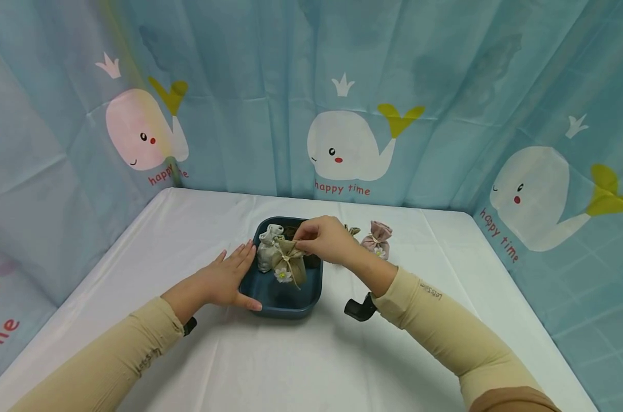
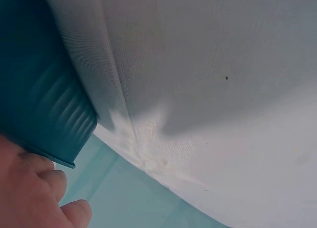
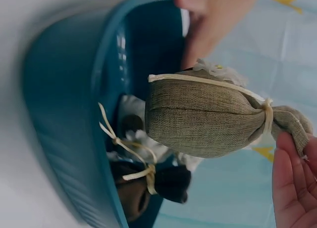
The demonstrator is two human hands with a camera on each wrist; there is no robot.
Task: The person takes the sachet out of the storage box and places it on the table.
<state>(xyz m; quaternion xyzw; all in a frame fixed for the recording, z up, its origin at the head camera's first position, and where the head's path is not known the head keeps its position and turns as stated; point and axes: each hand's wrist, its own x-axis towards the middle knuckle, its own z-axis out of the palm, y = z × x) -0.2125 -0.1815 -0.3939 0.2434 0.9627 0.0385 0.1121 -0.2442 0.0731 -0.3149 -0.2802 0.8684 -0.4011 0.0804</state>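
My right hand [image 1: 328, 240] pinches the gathered top of an olive-green drawstring pouch [image 1: 291, 268] with a white flower on its front. In the right wrist view this cloth pouch [image 3: 203, 119] hangs over the dark blue plastic bin [image 3: 64, 99], its cream cord tied round the neck. My left hand [image 1: 224, 281] lies with fingers stretched along the bin's left rim, thumb spread toward the near side. Inside the bin are a pale grey-white pouch [image 1: 266, 256] and a dark brown pouch [image 3: 171, 183] with a cream cord.
Right of the bin, a pink drawstring pouch [image 1: 377, 240] with a white flower stands on the white-covered table [image 1: 280, 366]. Beside it the top of another olive pouch [image 1: 352, 230] shows behind my right hand. A blue curtain [image 1: 270, 114] with whale prints surrounds the table.
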